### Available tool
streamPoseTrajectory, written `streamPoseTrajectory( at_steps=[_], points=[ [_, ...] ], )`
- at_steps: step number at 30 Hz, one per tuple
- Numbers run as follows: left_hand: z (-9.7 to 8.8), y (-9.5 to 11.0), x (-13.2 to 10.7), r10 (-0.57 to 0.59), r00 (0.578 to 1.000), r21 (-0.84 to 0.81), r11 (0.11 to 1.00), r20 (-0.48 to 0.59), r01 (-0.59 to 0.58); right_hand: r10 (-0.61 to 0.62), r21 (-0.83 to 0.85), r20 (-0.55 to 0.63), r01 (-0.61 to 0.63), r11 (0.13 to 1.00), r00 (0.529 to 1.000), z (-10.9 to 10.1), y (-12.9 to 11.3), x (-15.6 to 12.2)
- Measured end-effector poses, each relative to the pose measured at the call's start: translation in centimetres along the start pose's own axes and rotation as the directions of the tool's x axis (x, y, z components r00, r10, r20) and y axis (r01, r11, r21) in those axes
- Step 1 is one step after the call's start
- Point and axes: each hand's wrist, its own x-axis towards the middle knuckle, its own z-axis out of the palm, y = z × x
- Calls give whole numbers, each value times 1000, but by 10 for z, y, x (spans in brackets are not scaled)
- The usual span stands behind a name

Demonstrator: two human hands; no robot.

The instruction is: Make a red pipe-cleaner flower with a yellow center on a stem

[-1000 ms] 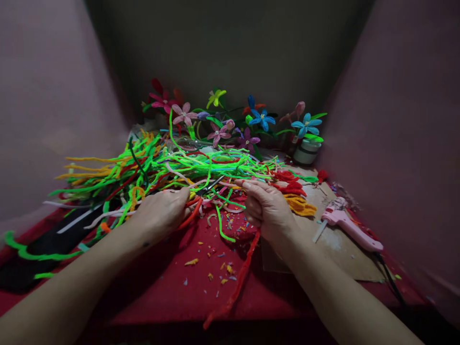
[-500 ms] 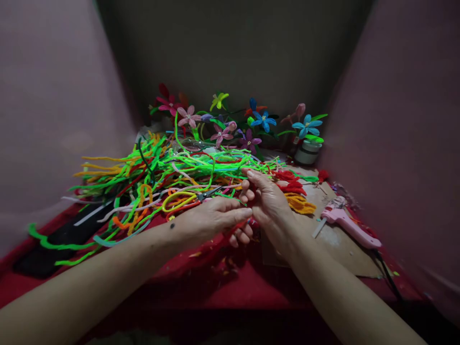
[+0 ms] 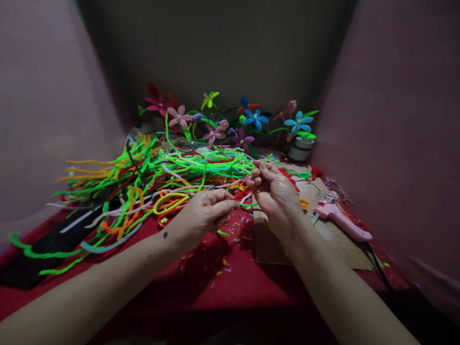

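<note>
Here, in the head view, the left hand (image 3: 210,211) at mid-frame has thumb and fingers pinched together beside a red fuzzy craft stem (image 3: 242,193) at the centre, the right hand (image 3: 275,191) curls narrow just right of it, what either grips cannot be told, and a pink plastic glue gun (image 3: 343,223) lies at right.

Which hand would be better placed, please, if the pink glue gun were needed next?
Probably the right hand: the pink glue gun lies to its right, just beyond the right forearm. The left hand is farther away and would have to reach past the right arm.
</note>
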Motion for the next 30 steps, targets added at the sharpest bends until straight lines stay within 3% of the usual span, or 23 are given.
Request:
streamPoseTrajectory(
  at_steps=[3, 7, 10, 12, 15, 18, 20, 24, 28, 30],
  points=[
    [-1, 1, 0, 2, 1000, 37, 999, -15, -1, -44, -5, 1, 44, 999, 999, 0, 3, -1],
    [-7, 1, 1, 33, 999, 149, 988, 13, -34, -107, -13, 131, 110, 994, 986, -3, 5, 0],
    [-13, 0, -1, 204, 973, 362, 919, -104, -154, -96, 5, 184, 97, 995, 978, -6, 1, 0],
    [-17, -1, -3, 424, 887, 604, 760, -183, -239, -56, 10, 223, 55, 998, 973, -8, -4, -1],
    [-22, -5, -6, 703, 707, 875, 389, -81, -286, 45, -10, 341, -45, 999, 939, -13, -8, -2],
    [-28, -9, -6, 831, 553, 950, 113, 69, -290, 223, -169, 386, -169, 971, 895, -15, -3, -4],
    [-31, -11, -6, 861, 488, 963, -12, 147, -270, 390, -341, 382, -265, 902, 838, -15, 3, -6],
    [-35, -14, -2, 839, 461, 944, -171, 290, -282, 555, -570, 423, -266, 777, 716, -13, 13, -13],
    [-38, -13, -1, 807, 477, 913, -178, 349, -367, 550, -652, 483, -139, 745, 681, -12, 16, -16],
    [-39, -11, -2, 807, 497, 910, -113, 319, -400, 502, -658, 497, -70, 750, 708, -10, 17, -17]
  ],
)
